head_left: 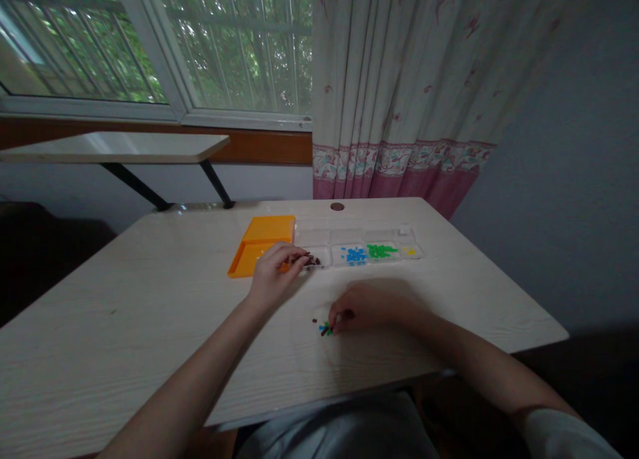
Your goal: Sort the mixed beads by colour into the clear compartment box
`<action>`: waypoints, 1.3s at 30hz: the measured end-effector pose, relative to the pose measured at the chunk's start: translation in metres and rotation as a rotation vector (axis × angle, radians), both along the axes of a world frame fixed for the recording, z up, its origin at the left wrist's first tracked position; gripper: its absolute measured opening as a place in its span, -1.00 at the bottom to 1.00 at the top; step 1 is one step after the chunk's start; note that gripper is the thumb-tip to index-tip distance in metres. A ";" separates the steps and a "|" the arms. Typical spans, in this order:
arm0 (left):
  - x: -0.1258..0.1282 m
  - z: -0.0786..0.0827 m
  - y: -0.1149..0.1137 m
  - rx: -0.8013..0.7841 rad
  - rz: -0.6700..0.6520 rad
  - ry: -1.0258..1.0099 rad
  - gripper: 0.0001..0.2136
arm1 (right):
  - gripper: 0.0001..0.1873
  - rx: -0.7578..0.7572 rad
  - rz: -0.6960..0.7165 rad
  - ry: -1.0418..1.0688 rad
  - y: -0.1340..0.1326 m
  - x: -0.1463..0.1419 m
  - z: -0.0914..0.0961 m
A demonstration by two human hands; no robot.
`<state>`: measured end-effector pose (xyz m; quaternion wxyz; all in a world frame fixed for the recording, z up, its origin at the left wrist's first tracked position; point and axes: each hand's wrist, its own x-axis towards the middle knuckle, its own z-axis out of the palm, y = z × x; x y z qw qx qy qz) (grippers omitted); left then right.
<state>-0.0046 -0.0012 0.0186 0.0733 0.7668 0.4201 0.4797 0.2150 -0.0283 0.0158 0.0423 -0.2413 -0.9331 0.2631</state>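
My left hand (pixel 277 266) is at the leftmost compartment of a clear plastic box (pixel 327 258). Its thumb and fingers close around small dark brown pieces (pixel 313 261). Over the table in front of me, my right hand (pixel 364 306) is closed in a pinch at a tiny cluster of green, blue and brown pieces (pixel 325 329). How those pieces join is too small to tell. One loose brown piece (pixel 314 320) lies just left of the cluster. Blue pieces (pixel 354 255), green pieces (pixel 382 251) and a few yellow pieces (pixel 409 251) fill other compartments of the box.
An open orange case (pixel 269 229) lies left of the clear box, partly behind my left hand. A raised white shelf (pixel 120 146) stands on black supports at the back left. A round brown cable hole (pixel 337 207) is near the back edge of the pale table (pixel 174 326).
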 end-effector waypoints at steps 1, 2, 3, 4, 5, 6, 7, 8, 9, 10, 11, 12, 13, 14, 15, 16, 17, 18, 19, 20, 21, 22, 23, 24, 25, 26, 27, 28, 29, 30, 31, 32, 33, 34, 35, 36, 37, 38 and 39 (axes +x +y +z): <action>0.000 -0.002 0.001 -0.005 0.011 0.013 -0.87 | -0.83 0.003 0.004 -0.005 0.000 0.000 0.000; 0.000 -0.004 0.003 -0.013 0.031 0.034 -0.86 | -0.83 0.011 0.002 -0.007 0.001 0.001 0.000; -0.001 -0.007 0.006 -0.023 0.061 0.061 -0.85 | -0.83 0.021 -0.006 -0.009 0.001 0.001 0.000; -0.001 -0.010 0.008 -0.035 0.097 0.098 -0.84 | -0.84 0.032 -0.021 -0.012 0.001 0.001 -0.001; -0.002 -0.013 0.010 -0.049 0.132 0.142 -0.83 | -0.84 0.043 -0.042 -0.015 0.002 0.001 -0.002; -0.002 -0.015 0.012 -0.061 0.161 0.191 -0.82 | -0.83 0.049 -0.064 -0.016 0.002 0.002 -0.003; -0.003 -0.017 0.014 -0.071 0.180 0.238 -0.81 | -0.82 0.052 -0.090 -0.011 0.003 0.002 -0.004; -0.004 -0.019 0.014 -0.077 0.185 0.276 -0.80 | -0.81 0.047 -0.120 0.000 0.004 0.001 -0.005; -0.005 -0.019 0.015 -0.082 0.168 0.302 -0.80 | -0.81 0.033 -0.157 0.019 0.006 0.002 -0.007; -0.005 -0.019 0.014 -0.086 0.127 0.315 -0.81 | -0.82 0.011 -0.200 0.048 0.007 0.002 -0.008; -0.005 -0.018 0.013 -0.090 0.065 0.317 -0.81 | -0.84 -0.016 -0.242 0.089 0.009 0.002 -0.011; -0.004 -0.017 0.011 -0.094 -0.014 0.314 -0.83 | -0.85 -0.041 -0.283 0.142 0.012 0.002 -0.013; -0.002 -0.016 0.008 -0.098 -0.102 0.310 -0.84 | -0.86 -0.062 -0.319 0.206 0.014 0.003 -0.015; 0.000 -0.014 0.006 -0.098 -0.190 0.305 -0.85 | -0.86 -0.076 -0.347 0.276 0.016 0.003 -0.018; 0.004 -0.013 0.003 -0.094 -0.266 0.298 -0.86 | -0.86 -0.084 -0.368 0.345 0.018 0.004 -0.021; 0.007 -0.012 0.000 -0.085 -0.327 0.289 -0.87 | -0.85 -0.086 -0.387 0.409 0.020 0.004 -0.023; 0.011 -0.011 -0.003 -0.076 -0.371 0.279 -0.88 | -0.85 -0.087 -0.406 0.462 0.022 0.004 -0.025; 0.014 -0.010 -0.005 -0.066 -0.400 0.270 -0.88 | -0.84 -0.091 -0.420 0.500 0.023 0.004 -0.026; 0.017 -0.010 -0.007 -0.058 -0.415 0.261 -0.89 | -0.83 -0.097 -0.432 0.527 0.024 0.004 -0.027; 0.019 -0.010 -0.008 -0.051 -0.421 0.253 -0.89 | -0.82 -0.106 -0.441 0.544 0.025 0.004 -0.028; 0.020 -0.009 -0.009 -0.045 -0.422 0.246 -0.89 | -0.80 -0.118 -0.446 0.555 0.025 0.003 -0.028; 0.021 -0.010 -0.009 -0.040 -0.423 0.240 -0.89 | -0.79 -0.131 -0.446 0.560 0.025 0.003 -0.028; 0.021 -0.010 -0.009 -0.035 -0.422 0.235 -0.89 | -0.77 -0.144 -0.442 0.562 0.025 0.002 -0.028; 0.021 -0.010 -0.009 -0.030 -0.419 0.231 -0.89 | -0.76 -0.156 -0.436 0.563 0.024 0.002 -0.028; 0.021 -0.011 -0.009 -0.027 -0.416 0.227 -0.90 | -0.74 -0.166 -0.432 0.563 0.024 0.002 -0.027; 0.022 -0.011 -0.009 -0.024 -0.410 0.223 -0.90 | -0.74 -0.175 -0.430 0.560 0.024 0.001 -0.027; 0.022 -0.012 -0.009 -0.020 -0.406 0.217 -0.90 | -0.73 -0.181 -0.432 0.559 0.024 0.001 -0.027; 0.022 -0.012 -0.010 -0.016 -0.406 0.210 -0.90 | -0.73 -0.183 -0.437 0.559 0.024 0.001 -0.027; 0.022 -0.012 -0.010 -0.015 -0.409 0.206 -0.90 | -0.73 -0.186 -0.442 0.557 0.024 0.001 -0.026; 0.022 -0.011 -0.010 -0.017 -0.415 0.205 -0.90 | -0.73 -0.191 -0.444 0.555 0.023 0.001 -0.026; 0.022 -0.011 -0.011 -0.019 -0.418 0.203 -0.90 | -0.74 -0.200 -0.441 0.551 0.023 0.001 -0.025; 0.022 -0.010 -0.011 -0.022 -0.414 0.199 -0.91 | -0.74 -0.212 -0.431 0.537 0.021 0.001 -0.025; 0.021 -0.008 -0.011 -0.026 -0.401 0.191 -0.91 | -0.76 -0.224 -0.415 0.508 0.020 0.002 -0.023; 0.020 -0.006 -0.011 -0.030 -0.375 0.175 -0.92 | -0.78 -0.234 -0.388 0.459 0.018 0.002 -0.022; 0.018 -0.004 -0.011 -0.031 -0.339 0.149 -0.92 | -0.80 -0.238 -0.347 0.392 0.015 0.002 -0.020; 0.017 -0.002 -0.011 -0.031 -0.296 0.117 -0.92 | -0.83 -0.233 -0.295 0.316 0.012 0.002 -0.018; 0.016 0.000 -0.011 -0.029 -0.248 0.080 -0.92 | -0.85 -0.218 -0.241 0.245 0.010 0.002 -0.016; 0.015 0.002 -0.011 -0.026 -0.199 0.046 -0.92 | -0.85 -0.197 -0.190 0.186 0.007 0.001 -0.013; 0.015 0.003 -0.011 -0.018 -0.151 0.014 -0.92 | -0.84 -0.175 -0.151 0.143 0.004 0.000 -0.011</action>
